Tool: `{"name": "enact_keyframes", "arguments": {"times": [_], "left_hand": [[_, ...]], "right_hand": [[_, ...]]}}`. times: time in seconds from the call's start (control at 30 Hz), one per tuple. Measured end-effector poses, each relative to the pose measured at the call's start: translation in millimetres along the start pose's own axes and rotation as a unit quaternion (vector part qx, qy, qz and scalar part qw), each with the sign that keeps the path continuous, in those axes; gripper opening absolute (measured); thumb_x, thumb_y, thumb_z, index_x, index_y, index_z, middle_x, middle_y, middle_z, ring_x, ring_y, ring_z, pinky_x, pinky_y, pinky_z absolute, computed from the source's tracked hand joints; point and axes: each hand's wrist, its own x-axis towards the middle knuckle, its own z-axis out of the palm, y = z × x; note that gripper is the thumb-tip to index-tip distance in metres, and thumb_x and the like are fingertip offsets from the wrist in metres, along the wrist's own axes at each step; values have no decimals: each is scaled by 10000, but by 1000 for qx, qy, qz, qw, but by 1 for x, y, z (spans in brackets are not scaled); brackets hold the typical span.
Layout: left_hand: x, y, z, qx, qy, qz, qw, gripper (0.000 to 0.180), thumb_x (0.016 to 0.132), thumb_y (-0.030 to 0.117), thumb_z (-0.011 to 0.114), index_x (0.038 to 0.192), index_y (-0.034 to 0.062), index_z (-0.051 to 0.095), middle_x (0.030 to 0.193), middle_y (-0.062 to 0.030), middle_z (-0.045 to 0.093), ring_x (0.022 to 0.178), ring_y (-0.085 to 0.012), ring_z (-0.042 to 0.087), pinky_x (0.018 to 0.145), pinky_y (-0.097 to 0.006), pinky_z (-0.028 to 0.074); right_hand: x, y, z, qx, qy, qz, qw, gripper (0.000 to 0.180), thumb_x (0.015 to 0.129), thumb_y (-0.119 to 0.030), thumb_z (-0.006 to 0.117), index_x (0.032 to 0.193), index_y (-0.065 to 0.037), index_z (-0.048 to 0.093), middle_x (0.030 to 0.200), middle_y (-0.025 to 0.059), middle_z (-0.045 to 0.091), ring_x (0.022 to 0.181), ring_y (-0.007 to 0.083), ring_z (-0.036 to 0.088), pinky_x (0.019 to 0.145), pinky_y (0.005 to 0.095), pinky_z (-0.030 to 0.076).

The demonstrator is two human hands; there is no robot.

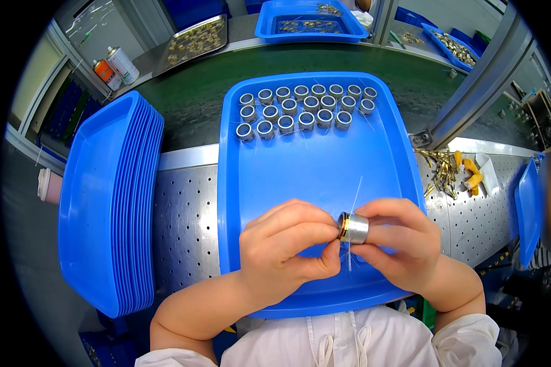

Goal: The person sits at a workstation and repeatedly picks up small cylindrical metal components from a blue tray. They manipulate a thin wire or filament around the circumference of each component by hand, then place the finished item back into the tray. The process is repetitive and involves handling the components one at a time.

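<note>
Head view, looking down on a perforated metal bench [183,214] with a green mat behind it. Both hands meet over the near part of a blue plastic tray [300,165]. The right hand [404,244] grasps a short silver metal ring [352,228] with a brass-coloured edge; its thumb and fingers wrap the ring's right side, and the grip is clenched on the part. The left hand [284,251] closes on the ring's left, brass-edged end, forefinger and thumb pinched together against it, the other fingers curled. A thin pale fibre [351,244] runs past the ring, rising above it toward the tray floor and hanging just below it between the two hands; which hand pinches it cannot be told. The ring is held just above the tray, near its front edge, well apart from the finished pieces.

At the far end of the tray stand three rows of silver rings [306,107], upright and close together, with fine fibres trailing from several. To the left lies a stack of blue trays [107,202], nested. To the right, on the bench, a heap of small brass parts [439,171] lies beside some orange pieces [471,174]. Beyond the mat are two spray cans [115,66], a metal tray of parts [193,40] and another blue tray [312,21].
</note>
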Motion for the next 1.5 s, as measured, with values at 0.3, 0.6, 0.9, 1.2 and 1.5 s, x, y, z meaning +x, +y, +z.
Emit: {"name": "enact_keyframes", "arguments": {"times": [0.3,0.6,0.9,1.2,1.5], "left_hand": [[4,3,-2,-44,-17,-85,995,195,638,-54,706,814,16,661,822,-89,644,680,-181,631,596,-253,512],[3,3,-2,-105,-22,-132,985,164,656,-68,695,797,5,657,822,-94,641,666,-140,628,595,-234,512],[1,1,0,-1,-2,3,1000,226,578,-74,689,781,16,649,803,-102,640,696,-212,638,611,-271,509],[2,2,1,-140,-8,-164,976,168,653,-61,702,798,8,654,808,-84,638,670,-145,626,595,-232,515],[4,5,-1,-24,-10,-83,996,175,631,-53,709,774,29,650,790,-70,640,639,-138,623,571,-226,508]], "right_hand": [[0,2,-1,29,10,23,999,271,671,17,753,927,-7,667,1006,129,602,788,200,635,658,275,538],[1,1,0,-73,14,-72,995,287,633,4,768,898,-1,660,985,138,594,726,207,620,621,289,532],[2,-1,-3,84,-19,75,993,267,676,8,756,927,-14,670,1010,129,604,787,196,640,662,278,535],[2,0,0,-41,16,-30,999,242,661,12,759,882,-5,661,993,132,598,760,196,625,650,277,540],[1,-1,0,23,4,18,1000,273,646,-15,779,896,-5,668,993,132,596,769,196,639,641,274,547]]}}
